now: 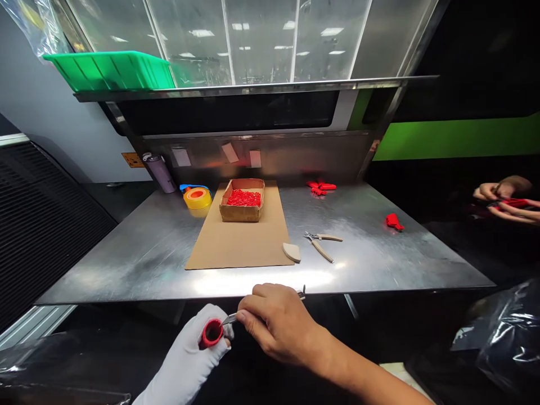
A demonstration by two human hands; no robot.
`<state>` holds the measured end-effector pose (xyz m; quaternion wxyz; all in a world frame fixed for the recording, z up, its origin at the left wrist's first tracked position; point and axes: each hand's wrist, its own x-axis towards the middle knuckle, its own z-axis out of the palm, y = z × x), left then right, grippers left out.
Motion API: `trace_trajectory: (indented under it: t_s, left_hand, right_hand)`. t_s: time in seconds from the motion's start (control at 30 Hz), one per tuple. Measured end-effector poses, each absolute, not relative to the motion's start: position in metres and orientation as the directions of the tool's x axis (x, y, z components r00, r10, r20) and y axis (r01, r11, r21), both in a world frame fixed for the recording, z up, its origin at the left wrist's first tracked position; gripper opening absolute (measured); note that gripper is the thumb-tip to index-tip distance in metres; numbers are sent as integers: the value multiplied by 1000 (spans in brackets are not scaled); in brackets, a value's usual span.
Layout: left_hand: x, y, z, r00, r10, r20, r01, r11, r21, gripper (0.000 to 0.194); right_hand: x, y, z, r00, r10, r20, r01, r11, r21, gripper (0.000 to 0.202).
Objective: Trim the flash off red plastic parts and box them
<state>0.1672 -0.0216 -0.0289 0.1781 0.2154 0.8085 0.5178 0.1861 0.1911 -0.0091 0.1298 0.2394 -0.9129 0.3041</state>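
My left hand (185,354), in a white glove, is closed around a hollow red cylindrical part (204,339), its round opening facing me. My bare right hand (280,323) grips a slim metal blade-like tool (229,319). The pointed end meets the right side of the red rim; most of the handle is hidden in my fist, with a bit showing behind it. Both hands are in front of the table's near edge. Beyond them lie a pale fan-shaped piece (291,252) and side cutters (319,243) with beige handles, their jaws apart.
On the metal table (139,259), a cardboard sheet (240,247) bears a carton (241,214) of small red pieces. Yellow tape (197,199), a purple bottle (160,173) and red parts (321,187) stand around it. A green bin (112,72) sits on the shelf. Another person's hands (506,194) are at right.
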Motion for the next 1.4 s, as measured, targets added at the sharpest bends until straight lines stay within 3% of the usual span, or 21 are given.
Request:
trace_trajectory:
  t_s: [0.37, 0.73, 0.87, 1.03, 1.1, 1.27, 1.4]
  left_hand:
    - [168, -21, -32, -887, 463, -7, 206, 407, 890, 33]
    - [167, -20, -41, -924, 379, 57, 178, 291, 940, 33]
    - [166, -18, -36, -923, 381, 56, 173, 280, 944, 32]
    - [165, -19, -38, -926, 376, 34, 148, 278, 949, 28]
    - [164, -20, -43, -907, 421, 13, 136, 263, 955, 23]
    - [166, -17, -45, -871, 489, 44, 191, 255, 948, 23]
    - [166, -13, -39, -860, 510, 17, 185, 281, 942, 21]
  right_hand:
    - [188, 186, -14, -860, -344, 377, -499, 722, -479, 11]
    - [195, 175, -21, -870, -343, 355, -491, 671, -556, 12]
    - [196, 173, -25, -848, -368, 382, -529, 551, -645, 12]
    - [192, 174, -19, -886, -220, 409, -465, 424, -777, 21]
    - [189, 172, -17, -916, -196, 351, -401, 392, -828, 28]
    - [177, 167, -23, -954, -284, 91, -167, 258, -951, 26]
    - [169, 166, -30, -952, -284, 116, -164, 150, -975, 24]
